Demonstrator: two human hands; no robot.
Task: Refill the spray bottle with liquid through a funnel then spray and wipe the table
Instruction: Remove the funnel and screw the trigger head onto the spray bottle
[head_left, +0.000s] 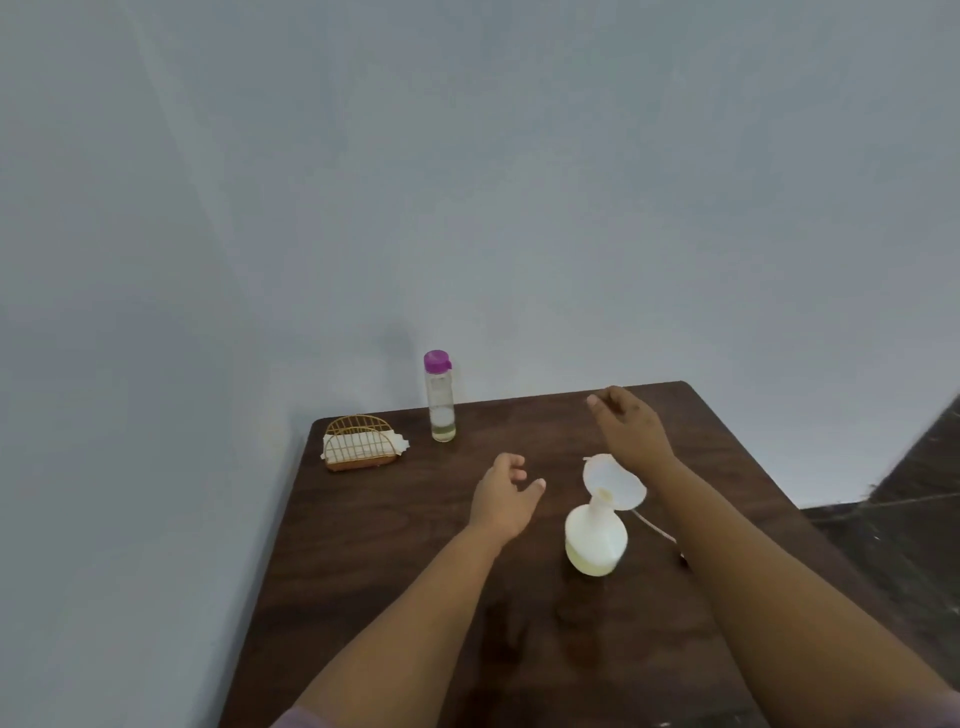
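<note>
Spray bottle stands uncapped mid-table, funnel in its neck, a little yellowish liquid inside — refilling looks unfinished. Capped bottle waits behind. Left hand and right hand hover loosely curled, holding nothing; spraying and wiping remain.

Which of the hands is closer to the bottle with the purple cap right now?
Left. The left hand hovers just in front and right of the purple-capped bottle, holding nothing. The right hand is farther right, above the funnel.
</note>
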